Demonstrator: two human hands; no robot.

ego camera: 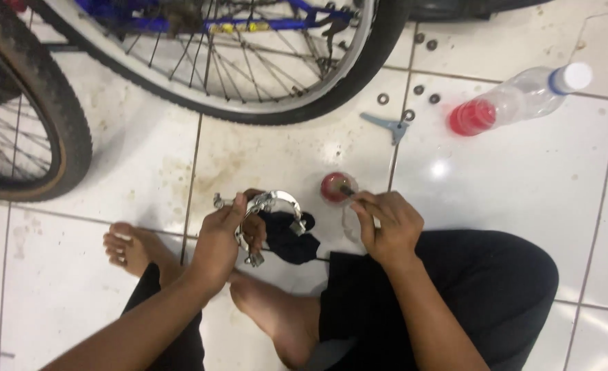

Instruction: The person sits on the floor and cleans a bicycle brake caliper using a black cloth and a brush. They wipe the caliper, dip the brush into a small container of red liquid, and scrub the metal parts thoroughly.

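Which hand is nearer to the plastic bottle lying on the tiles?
Right. The right hand is below and left of the plastic bottle; the left hand, holding a metal brake part, is farther left.

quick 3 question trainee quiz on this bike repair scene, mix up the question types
1. True or false: the left hand holds a metal brake caliper.
2. The plastic bottle lies: A) upright B) on its side C) in a hand.
3. What does the brush in the right hand dip into?

Key: 1 true. 2 B. 3 A small cup of red liquid on the tiled floor.
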